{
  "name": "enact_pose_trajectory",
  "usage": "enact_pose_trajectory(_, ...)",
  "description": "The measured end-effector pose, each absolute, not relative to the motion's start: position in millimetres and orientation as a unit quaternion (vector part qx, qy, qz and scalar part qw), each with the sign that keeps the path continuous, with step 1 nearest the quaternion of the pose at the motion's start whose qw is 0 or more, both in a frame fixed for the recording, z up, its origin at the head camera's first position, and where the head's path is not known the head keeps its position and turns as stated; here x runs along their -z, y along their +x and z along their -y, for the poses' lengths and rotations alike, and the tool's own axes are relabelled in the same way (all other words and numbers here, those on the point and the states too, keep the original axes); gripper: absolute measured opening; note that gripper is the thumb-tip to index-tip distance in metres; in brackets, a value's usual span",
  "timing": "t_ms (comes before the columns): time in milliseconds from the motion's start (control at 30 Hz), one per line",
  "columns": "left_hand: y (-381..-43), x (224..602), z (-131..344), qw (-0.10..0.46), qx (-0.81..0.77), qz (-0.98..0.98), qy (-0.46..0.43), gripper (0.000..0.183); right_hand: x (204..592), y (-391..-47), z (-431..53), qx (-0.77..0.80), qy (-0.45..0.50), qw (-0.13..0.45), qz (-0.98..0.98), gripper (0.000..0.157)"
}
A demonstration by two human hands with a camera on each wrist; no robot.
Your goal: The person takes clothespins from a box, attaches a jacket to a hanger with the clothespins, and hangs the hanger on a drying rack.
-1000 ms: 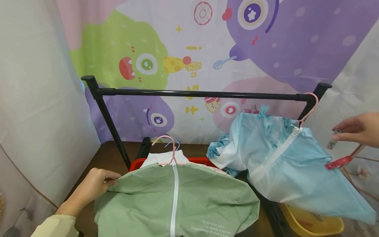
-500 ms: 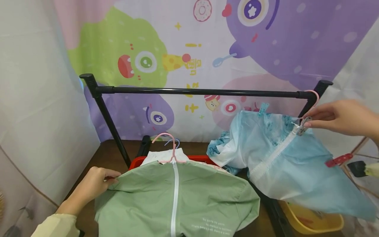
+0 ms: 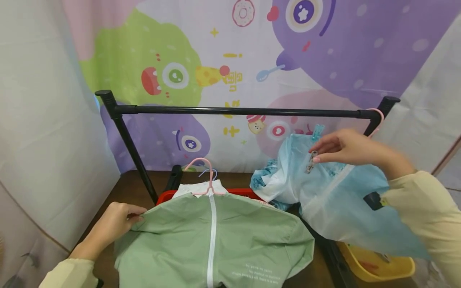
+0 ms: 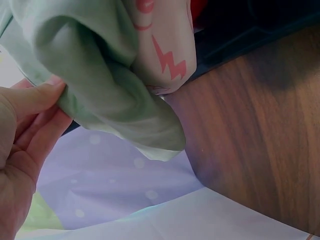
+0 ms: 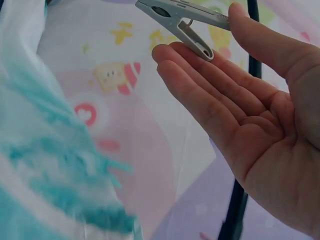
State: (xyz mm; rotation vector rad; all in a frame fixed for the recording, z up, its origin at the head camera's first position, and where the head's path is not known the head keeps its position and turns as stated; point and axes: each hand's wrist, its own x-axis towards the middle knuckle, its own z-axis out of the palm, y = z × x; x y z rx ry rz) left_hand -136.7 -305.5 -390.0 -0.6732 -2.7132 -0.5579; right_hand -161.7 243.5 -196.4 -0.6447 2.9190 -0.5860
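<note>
A green zip-up jacket [image 3: 173, 240] lies spread on a pink hanger [image 3: 210, 176] at the front. My left hand [image 3: 114, 224] pinches its left shoulder; the left wrist view shows thumb and fingers on the green cloth [image 4: 95, 65]. Between the thumb and fingers of my right hand [image 3: 351, 149] is a grey clothespin [image 5: 182, 22]. That hand is in front of a light-blue garment [image 3: 295, 176], which hangs at the right end of the rack. A blue clothespin [image 3: 317, 132] sits on the garment's upper edge.
A black rack bar [image 3: 230, 111] crosses the view on two posts. Behind the green jacket stands a red basket [image 3: 248, 194] with white cloth and a blue hanger hook [image 3: 215, 173]. A yellow basket [image 3: 392, 272] is at the lower right.
My right hand has moved left with the grey clothespin, from the right edge across the light-blue garment. The forearm now covers the red clothespin seen earlier. My left hand keeps its hold.
</note>
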Motion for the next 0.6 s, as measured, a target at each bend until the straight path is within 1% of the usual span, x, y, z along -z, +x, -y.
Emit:
enact_pose_trajectory(167,-137.6,386.6,303.6,0.144,0.191,0.943,-0.232,0.020,199.3,-166.4,-224.5,0.193,-0.228,0.047,-0.953,0.034)
enact_pose_trajectory(300,-133.8,389.9,305.7,0.142,0.194,0.944,-0.226,0.019,205.4,-171.1,-213.1,0.207,-0.260,0.053,-0.942,0.033)
enact_pose_trajectory(400,-132.8,392.3,306.9,0.150,0.195,0.942,-0.230,0.019,209.4,-173.3,-204.6,0.212,-0.279,0.058,-0.935,0.032)
enact_pose_trajectory(600,-133.7,392.6,306.3,0.165,0.194,0.938,-0.236,0.020,209.8,-175.3,-182.7,0.222,-0.281,0.063,-0.932,0.035)
